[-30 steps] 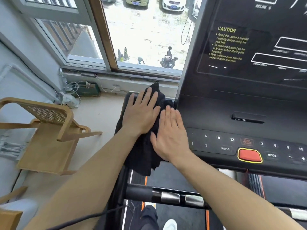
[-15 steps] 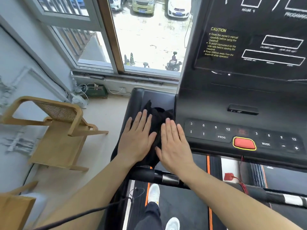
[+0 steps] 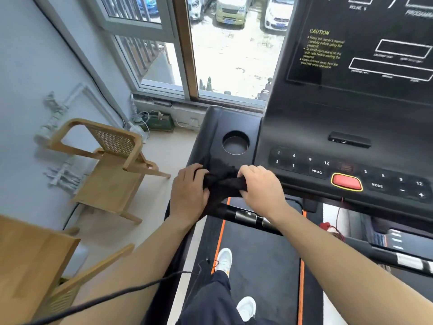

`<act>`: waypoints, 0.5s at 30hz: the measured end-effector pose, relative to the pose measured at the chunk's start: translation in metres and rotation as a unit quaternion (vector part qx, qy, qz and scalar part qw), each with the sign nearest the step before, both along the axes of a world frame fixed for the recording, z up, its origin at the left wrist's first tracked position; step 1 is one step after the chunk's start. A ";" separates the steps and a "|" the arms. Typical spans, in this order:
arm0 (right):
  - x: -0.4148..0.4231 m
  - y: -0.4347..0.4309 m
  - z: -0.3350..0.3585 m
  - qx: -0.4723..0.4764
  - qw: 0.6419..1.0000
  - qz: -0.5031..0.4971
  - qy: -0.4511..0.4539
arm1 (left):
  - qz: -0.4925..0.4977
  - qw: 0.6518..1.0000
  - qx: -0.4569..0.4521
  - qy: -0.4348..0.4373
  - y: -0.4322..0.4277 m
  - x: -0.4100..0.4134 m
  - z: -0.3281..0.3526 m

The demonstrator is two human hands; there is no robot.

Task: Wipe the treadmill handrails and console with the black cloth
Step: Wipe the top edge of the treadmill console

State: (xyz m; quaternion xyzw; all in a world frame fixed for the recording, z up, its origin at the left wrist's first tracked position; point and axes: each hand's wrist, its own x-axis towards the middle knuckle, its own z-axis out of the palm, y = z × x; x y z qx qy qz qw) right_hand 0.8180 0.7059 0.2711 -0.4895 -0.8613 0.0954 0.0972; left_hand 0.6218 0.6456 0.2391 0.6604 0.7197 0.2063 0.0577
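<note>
Change since a second ago: both palms lay flat on the black cloth (image 3: 221,181), pressing it over the round recessed cup holder (image 3: 235,142) on the glossy black left wing of the treadmill console (image 3: 346,127); now the cloth is pulled back to the near edge below the cup holder, which is uncovered, and the cloth is bunched between the hands. Judgement: the wing pass looks finished and the cloth is being gathered for the next surface. The black handrail bar with silver sensor plates (image 3: 246,216), just below the cup holder and toward the person, looks the likely target; the button panel with the red oval stop button (image 3: 346,182), to the right of the cup holder, is still untouched. Left hand (image 3: 188,195): fingers curled closed over the left end of the cloth, knuckles up. Right hand (image 3: 262,186): fingers folded down tight on the right end. Cloth hangs slack between them, touching the wing's front lip; lower fold drapes toward the bar.
</note>
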 end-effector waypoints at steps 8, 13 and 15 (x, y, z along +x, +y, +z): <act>0.014 0.004 0.046 -0.281 0.947 -0.091 0.126 | 0.141 0.968 -0.170 -0.116 0.008 0.010 0.067; 0.021 0.024 0.082 -0.354 0.903 -0.169 0.175 | 0.091 0.936 -0.313 -0.135 0.026 0.019 0.108; 0.028 0.032 0.091 -0.322 0.919 -0.174 0.146 | 0.057 0.922 -0.324 -0.202 0.036 0.022 0.120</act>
